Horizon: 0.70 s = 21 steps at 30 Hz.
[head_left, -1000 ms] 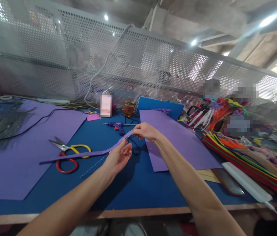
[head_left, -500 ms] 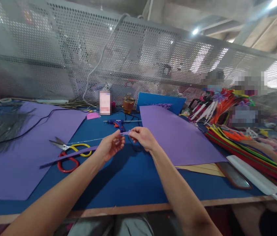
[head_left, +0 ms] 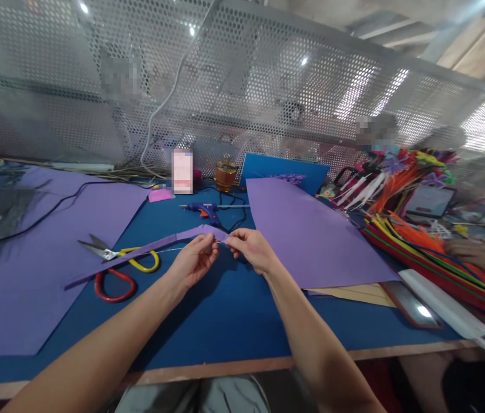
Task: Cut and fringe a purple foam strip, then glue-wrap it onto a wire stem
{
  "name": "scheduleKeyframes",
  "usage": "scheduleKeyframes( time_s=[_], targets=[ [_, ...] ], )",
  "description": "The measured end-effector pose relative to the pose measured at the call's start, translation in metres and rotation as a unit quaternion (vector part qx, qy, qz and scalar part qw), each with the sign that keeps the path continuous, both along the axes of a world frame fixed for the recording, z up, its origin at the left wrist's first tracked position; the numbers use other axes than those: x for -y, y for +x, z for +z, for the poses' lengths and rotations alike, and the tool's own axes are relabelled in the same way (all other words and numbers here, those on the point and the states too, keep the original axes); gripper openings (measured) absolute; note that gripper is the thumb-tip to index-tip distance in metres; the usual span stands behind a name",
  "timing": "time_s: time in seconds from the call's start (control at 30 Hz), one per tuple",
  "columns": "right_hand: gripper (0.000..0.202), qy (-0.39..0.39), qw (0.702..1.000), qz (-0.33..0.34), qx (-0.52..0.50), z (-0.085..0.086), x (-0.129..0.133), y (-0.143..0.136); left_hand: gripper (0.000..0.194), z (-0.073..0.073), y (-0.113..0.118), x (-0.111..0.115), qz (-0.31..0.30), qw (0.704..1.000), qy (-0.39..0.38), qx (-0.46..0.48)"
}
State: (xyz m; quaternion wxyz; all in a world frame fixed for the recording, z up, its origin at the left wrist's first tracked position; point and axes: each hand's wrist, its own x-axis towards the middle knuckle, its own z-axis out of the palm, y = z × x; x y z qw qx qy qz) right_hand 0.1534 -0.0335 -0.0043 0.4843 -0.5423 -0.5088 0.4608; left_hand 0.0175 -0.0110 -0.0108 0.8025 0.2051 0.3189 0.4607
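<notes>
My left hand (head_left: 197, 258) pinches a long purple paper strip (head_left: 150, 245) together with a thin pale wire (head_left: 167, 250). Close beside it, my right hand (head_left: 246, 248) is closed on the strip's near end, where the wire and paper meet between the fingertips. The rest of the strip runs off to the left, crossing over scissors (head_left: 109, 253) with one red and one yellow handle loop. A blue glue gun (head_left: 208, 211) lies just beyond my hands.
Purple sheets (head_left: 70, 229) lie at left, another purple sheet (head_left: 306, 241) at right. Behind stand an amber jar (head_left: 226, 175) and a blue board (head_left: 259, 167). Colourful pipe cleaners (head_left: 423, 258), a white power bank (head_left: 442, 301) and a phone (head_left: 418, 312) are at right, with a co-worker's hand (head_left: 472, 258).
The purple strip has swung up past my left hand and now bends above the fingers. Both hands remain pinched together. A co-worker's hand has appeared at the right.
</notes>
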Motion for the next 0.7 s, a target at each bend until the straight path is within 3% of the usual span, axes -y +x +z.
scheduleKeyframes(
  time_s=[0.4, 0.57, 0.7],
  targets=[
    [0.018, -0.055, 0.991, 0.038, -0.114, 0.0004, 0.0011, 0.0014, 0.023, -0.0052, -0.0048, -0.0018, 0.017, 1.000, 0.014, -0.010],
    [0.014, -0.035, 0.990, 0.063, -0.121, -0.0038, -0.0007, 0.0036, 0.023, -0.0051, -0.0054, -0.0018, 0.026, 1.000, 0.014, -0.007],
    [0.023, 0.012, 0.994, 0.081, -0.078, -0.0089, -0.0030, 0.0008, 0.023, -0.0052, -0.0067, -0.0019, 0.018, 1.000, 0.013, -0.006]
  ],
)
